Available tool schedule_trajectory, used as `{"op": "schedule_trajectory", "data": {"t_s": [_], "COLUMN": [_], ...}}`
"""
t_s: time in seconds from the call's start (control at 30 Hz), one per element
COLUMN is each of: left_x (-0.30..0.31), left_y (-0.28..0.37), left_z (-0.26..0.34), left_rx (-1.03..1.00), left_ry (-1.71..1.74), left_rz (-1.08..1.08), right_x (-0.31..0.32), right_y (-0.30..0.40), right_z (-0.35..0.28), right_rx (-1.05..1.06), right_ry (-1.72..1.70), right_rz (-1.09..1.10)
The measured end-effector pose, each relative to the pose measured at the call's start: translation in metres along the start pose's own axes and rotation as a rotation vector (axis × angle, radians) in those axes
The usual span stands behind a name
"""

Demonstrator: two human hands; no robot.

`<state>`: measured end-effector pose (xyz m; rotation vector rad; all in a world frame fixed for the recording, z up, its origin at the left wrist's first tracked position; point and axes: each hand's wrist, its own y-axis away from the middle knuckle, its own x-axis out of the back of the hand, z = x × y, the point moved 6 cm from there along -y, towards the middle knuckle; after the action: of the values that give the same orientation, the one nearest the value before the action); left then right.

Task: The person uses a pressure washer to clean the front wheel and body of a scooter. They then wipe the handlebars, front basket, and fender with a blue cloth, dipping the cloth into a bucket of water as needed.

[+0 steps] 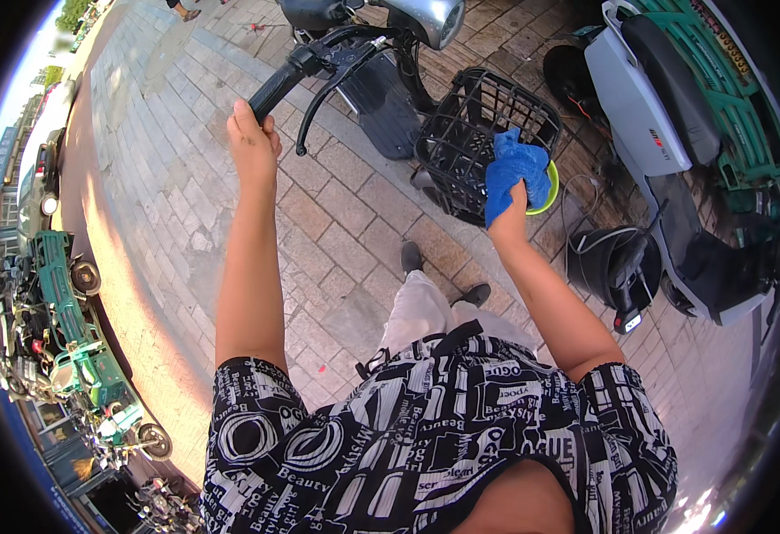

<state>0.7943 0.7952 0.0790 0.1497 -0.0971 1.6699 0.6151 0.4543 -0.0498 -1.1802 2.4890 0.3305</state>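
My left hand [254, 137] is closed around the end of the black rubber handlebar grip [282, 90] of a scooter, below its black brake lever [311, 113]. A blue cloth [517, 167] is in my right hand [511, 210], at the near right side of the scooter's black plastic front basket [460, 133]. Part of a yellow-green round rim [553, 188] shows beside the cloth; the rest of that thing is hidden. The scooter's ribbed black footboard [380, 107] and dark seat [313, 12] lie beyond the handlebar.
A grey-white scooter [637, 100] stands at the right, with a black bucket [607, 267] and a pale hose or cable beside it. Green metal rails [730, 73] are behind. Far left are green cargo tricycles [59, 287] and parked cars. Paving stones [336, 220] lie underfoot.
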Motion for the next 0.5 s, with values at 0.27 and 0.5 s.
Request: {"op": "schedule_trajectory", "data": {"t_s": [0.27,0.5], "left_x": [-0.103,-0.105], "left_y": [0.153,0.116], "left_z": [-0.144,-0.235], "left_rx": [0.739,0.929], "left_ry": [0.815,1.127], "left_rz": [-0.302,-0.229], "right_x": [-0.136,-0.124], "right_y": [0.093,0.061], "right_z": [-0.012,0.033], "right_rx": [0.312,0.049], "right_ry": [1.475,1.276], "right_rz": [-1.269,-1.005]}}
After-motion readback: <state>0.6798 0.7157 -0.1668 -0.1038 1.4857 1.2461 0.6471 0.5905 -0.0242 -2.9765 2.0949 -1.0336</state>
